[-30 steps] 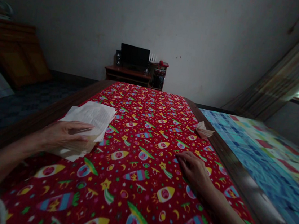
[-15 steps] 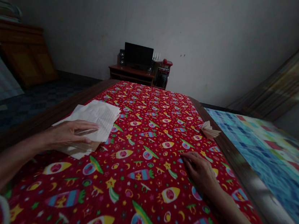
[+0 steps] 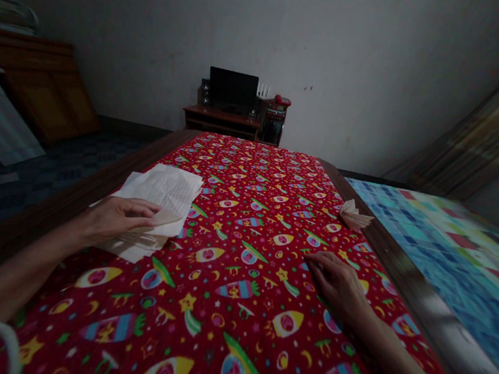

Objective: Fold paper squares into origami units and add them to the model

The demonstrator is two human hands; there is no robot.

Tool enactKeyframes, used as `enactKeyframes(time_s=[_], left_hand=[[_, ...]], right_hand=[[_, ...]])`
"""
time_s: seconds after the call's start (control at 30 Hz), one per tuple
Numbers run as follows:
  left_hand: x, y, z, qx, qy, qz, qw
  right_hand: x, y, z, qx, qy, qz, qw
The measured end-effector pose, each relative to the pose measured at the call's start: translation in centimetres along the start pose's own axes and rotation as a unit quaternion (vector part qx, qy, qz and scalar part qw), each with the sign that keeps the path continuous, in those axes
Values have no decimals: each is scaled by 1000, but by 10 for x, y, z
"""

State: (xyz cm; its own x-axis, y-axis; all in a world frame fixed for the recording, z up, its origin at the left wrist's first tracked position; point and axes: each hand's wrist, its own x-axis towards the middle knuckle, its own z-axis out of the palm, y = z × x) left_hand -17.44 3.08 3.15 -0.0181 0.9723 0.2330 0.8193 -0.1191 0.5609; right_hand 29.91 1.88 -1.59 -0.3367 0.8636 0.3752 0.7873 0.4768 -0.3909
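On the red patterned tablecloth (image 3: 240, 259), at the left, lies an uneven stack of creased white paper sheets (image 3: 176, 187). Over its near side is my left hand (image 3: 122, 217), thumb and fingers pinching the raised edge of a sheet of paper (image 3: 167, 217). Part of the stack is hidden under that hand. My right hand (image 3: 333, 277) rests on the cloth to the right, its fingers loosely bent and nothing visible in them. Beyond it, by the table's right edge, stands a folded paper piece (image 3: 354, 215) with pleated, fan-like parts, apart from the hand.
The cloth covers a dark wooden table (image 3: 387, 252). A bed with a colourful checked cover (image 3: 441, 259) is at the right. Past the far end stand a black monitor (image 3: 233, 89) and a low desk (image 3: 221, 120). A white curved object (image 3: 0, 329) shows at bottom left.
My left hand has closed its thumb and fingers on a sheet, whose edge is now lifted. The right hand rests in the same place; the view has shifted slightly.
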Motion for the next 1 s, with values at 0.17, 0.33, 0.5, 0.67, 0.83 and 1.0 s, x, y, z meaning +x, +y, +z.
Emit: enactKeyframes(time_s=[0.17,0.33,0.5,0.67,0.83,1.0], left_hand=[[-4,8,2,2,-5,-78,997],[-5,18,5,-33,-5,-96,995],[-4,21,4,-63,-80,-69,992],[-3,14,6,-41,-98,-13,994],[-3,6,15,60,-52,95,992],[-4,1,23,114,-20,130,985]], right_hand=[[0,0,-1,-2,1,-3,1000],[0,0,0,3,7,-9,1000],[1,-1,0,6,9,-9,1000],[1,-1,0,1,9,-12,1000],[1,-1,1,5,16,-9,1000],[1,-3,-1,3,21,-9,1000]])
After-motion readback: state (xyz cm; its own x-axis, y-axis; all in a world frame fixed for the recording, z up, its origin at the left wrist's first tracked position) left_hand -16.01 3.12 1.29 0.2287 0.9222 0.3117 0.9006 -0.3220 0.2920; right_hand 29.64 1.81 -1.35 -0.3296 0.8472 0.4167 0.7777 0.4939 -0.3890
